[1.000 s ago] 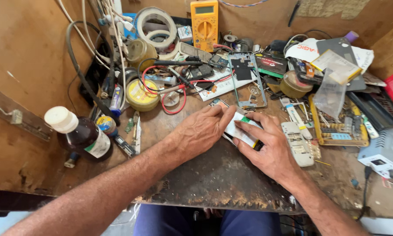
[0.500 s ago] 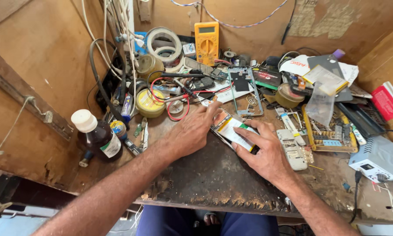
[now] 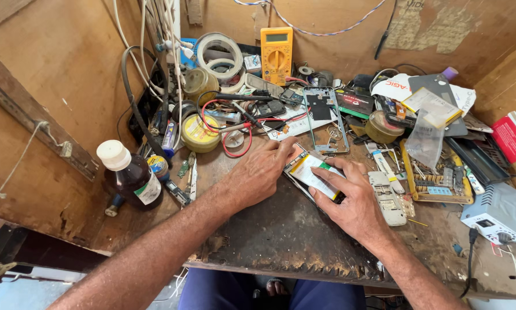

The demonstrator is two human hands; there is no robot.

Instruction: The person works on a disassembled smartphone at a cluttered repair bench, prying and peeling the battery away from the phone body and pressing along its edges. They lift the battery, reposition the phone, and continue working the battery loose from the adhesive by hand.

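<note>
Opened phone: white-yellow battery exposed, flat on bench; left hand, right hand grip closed on it.

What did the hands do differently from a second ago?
Little changed. Both hands kept hold of the opened phone, which has tilted a bit, its top end now pointing more toward the back. The view also shifted. The brown bottle and yellow multimeter stayed put.

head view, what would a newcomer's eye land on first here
Both hands, left hand and right hand, press on an opened phone at the middle of the worn wooden bench. Behind it stands a yellow multimeter, and a brown bottle sits at the left.
</note>
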